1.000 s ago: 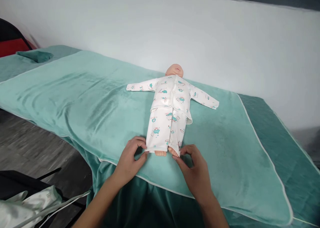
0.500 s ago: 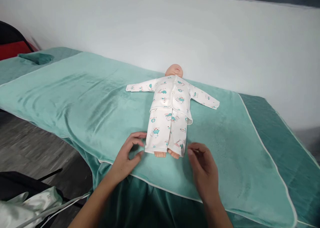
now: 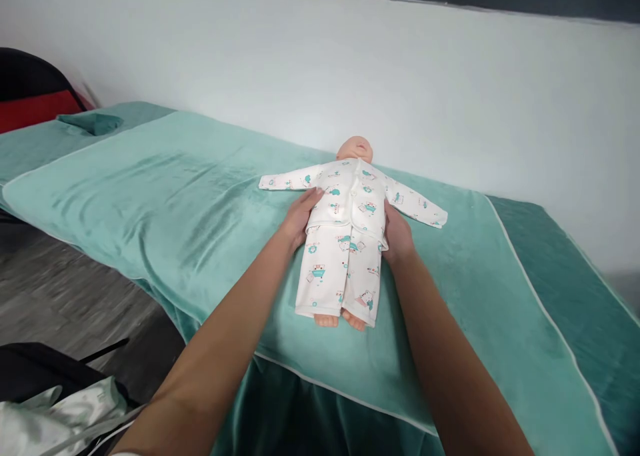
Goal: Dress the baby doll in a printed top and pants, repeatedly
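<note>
A baby doll [image 3: 356,149] lies on its back, arms spread, its head toward the wall. It wears a white long-sleeved shirt [image 3: 347,193] and matching trousers [image 3: 333,269], both printed with small teal and pink figures. Bare toes poke out of the trouser cuffs. My left hand [image 3: 301,217] grips one side of the doll's torso below the armpit, thumb on the shirt and the other fingers mostly hidden. On the opposite side, my right hand [image 3: 398,235] is against the torso, with its fingertips tucked out of sight by the shirt.
Beneath the doll, a light teal blanket [image 3: 215,169] with pale piping covers a bed draped in darker green cloth [image 3: 555,263]. A white wall [image 3: 320,63] rises behind. At the lower left is a black chair with printed fabric [image 3: 85,409]; a red and black chair [image 3: 37,103] stands at far left.
Both hands have moved forward from beside the doll's feet to its torso and taken hold of its sides. The doll lies in the same pose; the view has shifted slightly.
</note>
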Tool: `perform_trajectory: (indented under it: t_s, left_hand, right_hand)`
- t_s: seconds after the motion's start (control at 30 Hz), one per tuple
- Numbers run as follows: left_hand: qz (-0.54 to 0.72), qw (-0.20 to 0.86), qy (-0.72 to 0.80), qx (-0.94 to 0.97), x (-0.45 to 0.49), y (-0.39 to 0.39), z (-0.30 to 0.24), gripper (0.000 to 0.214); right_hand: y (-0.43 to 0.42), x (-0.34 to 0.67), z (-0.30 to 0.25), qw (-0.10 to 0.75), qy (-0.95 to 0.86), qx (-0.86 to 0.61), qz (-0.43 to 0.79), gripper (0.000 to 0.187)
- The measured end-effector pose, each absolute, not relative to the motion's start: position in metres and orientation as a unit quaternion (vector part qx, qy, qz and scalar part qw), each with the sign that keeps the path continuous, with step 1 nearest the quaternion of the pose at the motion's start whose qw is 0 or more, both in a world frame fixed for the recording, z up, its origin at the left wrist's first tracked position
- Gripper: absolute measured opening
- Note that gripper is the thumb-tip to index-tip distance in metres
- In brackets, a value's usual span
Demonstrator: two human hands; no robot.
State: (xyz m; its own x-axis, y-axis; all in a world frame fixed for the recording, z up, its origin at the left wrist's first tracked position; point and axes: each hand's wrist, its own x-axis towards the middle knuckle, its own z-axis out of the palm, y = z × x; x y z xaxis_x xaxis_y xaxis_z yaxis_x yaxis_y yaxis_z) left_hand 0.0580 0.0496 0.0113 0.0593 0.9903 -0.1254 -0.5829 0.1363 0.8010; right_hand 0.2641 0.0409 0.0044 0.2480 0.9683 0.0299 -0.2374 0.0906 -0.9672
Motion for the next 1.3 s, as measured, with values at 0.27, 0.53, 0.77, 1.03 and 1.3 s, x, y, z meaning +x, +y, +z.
perform_trajectory:
  t_s: [0.27, 0.53, 0.77, 1.03, 1.3]
  left_hand:
    - [0.566, 0.689, 0.329, 0.310, 0.073, 0.067, 0.023, 0.074]
    - [0.578, 0.675, 0.355, 0.291, 0.073, 0.069, 0.015, 0.069]
    - [0.606, 0.658, 0.364, 0.259, 0.065, 0.052, 0.009, 0.044]
    - [0.681, 0.674, 0.278, 0.077, 0.033, 0.061, 0.005, 0.062]
    - [0.706, 0.663, 0.239, 0.072, 0.022, 0.074, 0.003, 0.078]
  right_hand:
    - [0.025, 0.260, 0.008, 0.666, -0.373, -0.391, 0.515, 0.031]
    - [0.029, 0.264, 0.000, 0.676, -0.326, -0.367, 0.549, 0.029]
    - [0.047, 0.298, 0.008, 0.684, -0.194, -0.341, 0.615, 0.020]
    - [0.036, 0.361, 0.017, 0.785, -0.108, -0.321, 0.519, 0.021]
    - [0.032, 0.379, 0.006, 0.805, -0.114, -0.367, 0.452, 0.018]
